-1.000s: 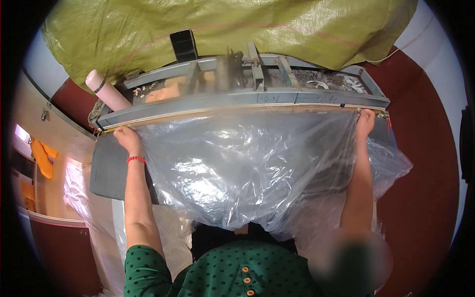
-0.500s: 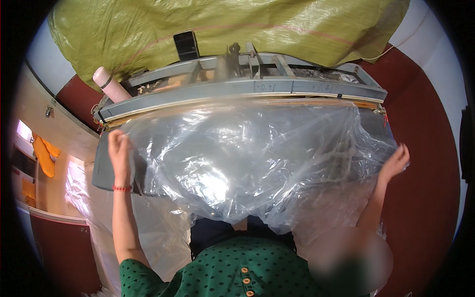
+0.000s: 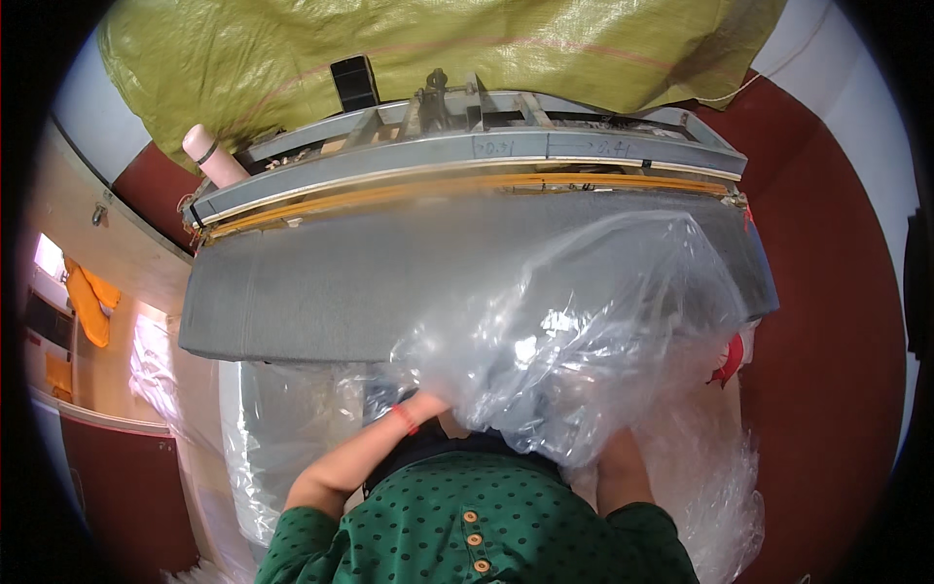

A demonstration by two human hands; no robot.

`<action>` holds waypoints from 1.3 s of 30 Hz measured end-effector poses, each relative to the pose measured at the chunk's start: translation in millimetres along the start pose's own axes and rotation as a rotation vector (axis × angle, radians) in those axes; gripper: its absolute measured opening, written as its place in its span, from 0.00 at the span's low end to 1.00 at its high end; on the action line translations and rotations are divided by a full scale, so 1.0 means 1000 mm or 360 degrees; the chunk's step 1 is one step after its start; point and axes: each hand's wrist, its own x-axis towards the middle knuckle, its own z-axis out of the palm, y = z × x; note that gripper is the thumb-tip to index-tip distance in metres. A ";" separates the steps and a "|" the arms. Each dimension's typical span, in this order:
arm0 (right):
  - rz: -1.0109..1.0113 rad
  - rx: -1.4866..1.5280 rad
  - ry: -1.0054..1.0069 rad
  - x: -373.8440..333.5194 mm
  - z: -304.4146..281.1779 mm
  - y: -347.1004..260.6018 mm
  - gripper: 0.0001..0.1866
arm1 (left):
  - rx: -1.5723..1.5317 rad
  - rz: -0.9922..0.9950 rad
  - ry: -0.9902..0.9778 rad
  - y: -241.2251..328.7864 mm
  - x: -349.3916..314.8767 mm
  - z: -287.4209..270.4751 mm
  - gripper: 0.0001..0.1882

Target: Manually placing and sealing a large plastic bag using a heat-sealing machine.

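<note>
A large clear plastic sheet (image 3: 584, 321) is bunched over the right half of a padded grey board (image 3: 311, 292) and hangs off its near edge. My left hand (image 3: 429, 401), with a red bracelet at the wrist, is in front of my waist, closed on the sheet's gathered left side. Film and blur cover its fingertips. My right forearm (image 3: 623, 469) reaches up beneath the crumpled plastic, which hides the right hand and its fingers.
Behind the board runs a grey metal frame (image 3: 389, 170) holding a pink bottle (image 3: 216, 158). A dark phone (image 3: 354, 84) leans against a yellow-green tarp (image 3: 467, 44). More clear plastic (image 3: 282, 428) hangs below the board. Something red (image 3: 728, 360) shows at its right end.
Both hands have come inward from the board's two ends toward my waist. The sheet, formerly spread wide, is now gathered to the right, uncovering the board's left half.
</note>
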 end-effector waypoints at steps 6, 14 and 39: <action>-0.0107 -0.0103 -0.0066 -0.040 -0.020 -0.006 0.16 | 0.0059 0.0199 -0.0353 0.055 0.068 0.023 0.19; -0.0211 -0.0368 0.0247 -0.078 -0.143 0.009 0.14 | -0.0464 0.0726 -0.0309 0.056 0.012 -0.003 0.23; -0.0778 -0.1321 -0.0316 0.004 -0.173 -0.099 0.16 | 0.0371 -0.0860 0.1761 -0.231 -0.245 -0.101 0.16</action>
